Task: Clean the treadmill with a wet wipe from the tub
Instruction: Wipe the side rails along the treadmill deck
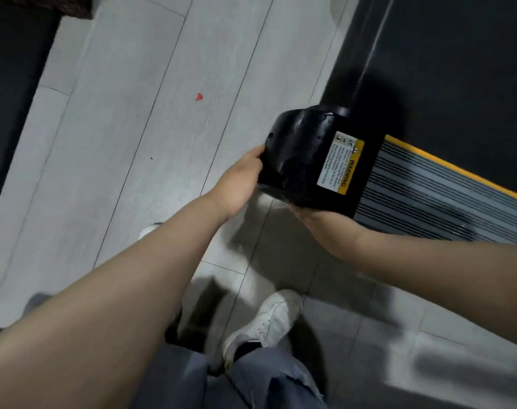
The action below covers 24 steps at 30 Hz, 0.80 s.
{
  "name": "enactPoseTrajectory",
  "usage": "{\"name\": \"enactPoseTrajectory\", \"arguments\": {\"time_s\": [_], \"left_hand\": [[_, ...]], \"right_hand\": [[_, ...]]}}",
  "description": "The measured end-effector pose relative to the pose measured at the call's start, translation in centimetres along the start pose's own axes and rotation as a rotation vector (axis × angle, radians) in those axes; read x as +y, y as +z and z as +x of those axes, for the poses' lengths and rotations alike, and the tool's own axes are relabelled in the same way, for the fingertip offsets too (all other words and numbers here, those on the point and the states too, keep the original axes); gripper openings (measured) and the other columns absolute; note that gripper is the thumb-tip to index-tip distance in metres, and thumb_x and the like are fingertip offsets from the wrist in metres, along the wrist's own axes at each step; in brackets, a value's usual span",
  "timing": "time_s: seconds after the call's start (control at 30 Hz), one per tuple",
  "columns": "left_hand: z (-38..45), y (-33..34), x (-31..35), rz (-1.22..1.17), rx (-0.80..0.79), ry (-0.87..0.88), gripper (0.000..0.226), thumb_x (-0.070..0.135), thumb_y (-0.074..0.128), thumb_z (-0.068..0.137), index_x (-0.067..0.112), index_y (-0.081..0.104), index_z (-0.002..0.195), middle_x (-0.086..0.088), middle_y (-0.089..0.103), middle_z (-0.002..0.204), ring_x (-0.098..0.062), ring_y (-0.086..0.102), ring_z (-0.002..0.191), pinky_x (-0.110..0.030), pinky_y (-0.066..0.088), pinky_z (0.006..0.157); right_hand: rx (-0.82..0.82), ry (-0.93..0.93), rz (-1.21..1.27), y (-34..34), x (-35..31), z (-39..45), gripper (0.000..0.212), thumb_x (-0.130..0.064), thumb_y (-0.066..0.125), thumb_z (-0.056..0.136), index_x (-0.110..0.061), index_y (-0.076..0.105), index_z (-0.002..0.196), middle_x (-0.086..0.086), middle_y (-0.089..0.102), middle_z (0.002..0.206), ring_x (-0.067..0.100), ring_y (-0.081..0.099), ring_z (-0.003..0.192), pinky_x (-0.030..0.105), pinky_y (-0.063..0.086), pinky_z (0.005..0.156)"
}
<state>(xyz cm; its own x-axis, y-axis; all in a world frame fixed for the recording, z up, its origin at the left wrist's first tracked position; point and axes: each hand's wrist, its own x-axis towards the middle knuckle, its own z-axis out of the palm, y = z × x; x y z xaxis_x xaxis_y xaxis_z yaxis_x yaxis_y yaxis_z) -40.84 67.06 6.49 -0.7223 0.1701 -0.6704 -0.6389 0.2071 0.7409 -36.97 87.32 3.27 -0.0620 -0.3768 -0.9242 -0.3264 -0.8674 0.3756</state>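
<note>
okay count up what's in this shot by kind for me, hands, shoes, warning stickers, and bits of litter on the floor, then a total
Bare hands: 2, left hand, right hand, both on the glossy black treadmill end cap
White sneakers: 2
Yellow and white warning sticker: 1
Small red scrap on the grey floor: 1
Total: 6

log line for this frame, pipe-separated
left hand on end cap's outer side | right hand under near edge | wipe not visible | cap looks wet

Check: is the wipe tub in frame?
No. Only the treadmill, both hands on its black end cap, the tiled floor and a white shoe show; no tub appears.
</note>
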Motion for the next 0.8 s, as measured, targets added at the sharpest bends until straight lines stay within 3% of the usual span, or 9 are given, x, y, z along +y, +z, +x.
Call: {"name": "enactPoseTrajectory", "arguments": {"time_s": [0.03,0.07,0.17,0.3,0.37,0.47,0.6,0.67,0.8], "left_hand": [[-0.1,0.3,-0.2,0.021,0.020,-0.008,0.041,0.011,0.030,0.100,0.031,0.058,0.123,0.022,0.062,0.105,0.027,0.051,0.079,0.004,0.035,0.065],[-0.3,0.7,-0.3,0.038,0.039,-0.012,0.038,0.011,0.032,0.101,0.033,0.053,0.123,0.024,0.059,0.105,0.023,0.052,0.085,0.005,0.033,0.065],[-0.7,1.8,0.0,0.097,0.101,0.005,0.038,0.015,0.032,0.105,0.029,0.047,0.136,0.019,0.053,0.111,-0.002,0.050,0.104,-0.005,0.036,0.077],[-0.4,2.8,0.4,0.265,0.186,0.109,0.039,0.024,0.034,0.102,0.019,0.046,0.138,0.012,0.053,0.125,-0.011,0.050,0.118,-0.023,0.036,0.098],[-0.3,3.6,0.5,0.387,0.220,0.224,0.049,0.023,0.036,0.098,0.016,0.039,0.147,0.000,0.047,0.145,-0.018,0.042,0.134,-0.035,0.033,0.115],[-1.0,5.6,1.2,0.594,0.257,0.348,0.054,0.013,0.040,0.102,0.010,0.029,0.154,-0.008,0.025,0.162,-0.022,0.019,0.150,-0.032,0.014,0.123],[-1.1,7.4,2.1,0.892,0.163,0.570,0.054,0.016,0.042,0.100,0.016,0.032,0.154,-0.002,0.023,0.163,-0.022,0.014,0.152,-0.033,0.010,0.124],[-0.5,7.8,2.5,0.943,0.124,0.604,0.055,0.019,0.038,0.098,0.016,0.035,0.153,-0.002,0.026,0.163,-0.022,0.015,0.152,-0.040,0.013,0.125],[0.3,8.1,3.0,0.949,0.114,0.626,0.057,0.017,0.035,0.095,0.013,0.038,0.152,-0.005,0.030,0.161,-0.023,0.019,0.151,-0.046,0.018,0.123]], "right_hand": [[-0.083,0.139,0.321,0.2,-0.8,-2.7,0.069,-0.031,0.044,0.093,0.020,0.034,0.138,0.046,0.031,0.142,0.064,0.022,0.133,0.073,0.009,0.110],[-0.209,0.039,0.445,0.2,-0.9,-5.1,0.066,-0.029,0.037,0.095,0.018,0.032,0.140,0.044,0.029,0.145,0.063,0.018,0.136,0.070,0.004,0.113],[0.309,0.330,0.649,2.2,-3.2,-8.2,0.060,-0.005,0.020,0.089,0.014,0.029,0.145,0.032,0.023,0.155,0.044,0.011,0.148,0.053,-0.001,0.121],[0.577,0.644,1.237,5.0,-6.1,-11.5,0.059,-0.005,0.032,0.089,-0.001,0.032,0.148,0.012,0.025,0.159,0.028,0.017,0.149,0.044,0.009,0.121],[0.545,0.775,1.446,2.8,-7.6,-11.0,0.059,-0.015,0.027,0.094,-0.006,0.027,0.152,0.007,0.021,0.162,0.027,0.019,0.149,0.043,0.014,0.120],[0.419,1.113,1.826,-1.7,-8.1,-9.2,0.059,-0.033,0.031,0.101,-0.009,0.023,0.155,0.008,0.019,0.162,0.023,0.018,0.150,0.041,0.016,0.121],[0.032,1.793,2.163,-3.5,-7.0,-8.5,0.063,-0.041,0.024,0.102,-0.009,0.015,0.157,0.007,0.009,0.164,0.019,0.006,0.152,0.040,0.007,0.124],[-0.143,1.977,2.270,-2.9,-5.2,-7.8,0.064,-0.040,0.018,0.102,-0.009,0.009,0.157,0.007,0.004,0.165,0.020,0.001,0.152,0.040,0.003,0.124],[0.196,1.811,2.111,0.5,-0.8,-5.4,0.063,-0.041,0.035,0.099,-0.007,0.030,0.153,0.010,0.025,0.161,0.023,0.021,0.149,0.039,0.011,0.123]]}}
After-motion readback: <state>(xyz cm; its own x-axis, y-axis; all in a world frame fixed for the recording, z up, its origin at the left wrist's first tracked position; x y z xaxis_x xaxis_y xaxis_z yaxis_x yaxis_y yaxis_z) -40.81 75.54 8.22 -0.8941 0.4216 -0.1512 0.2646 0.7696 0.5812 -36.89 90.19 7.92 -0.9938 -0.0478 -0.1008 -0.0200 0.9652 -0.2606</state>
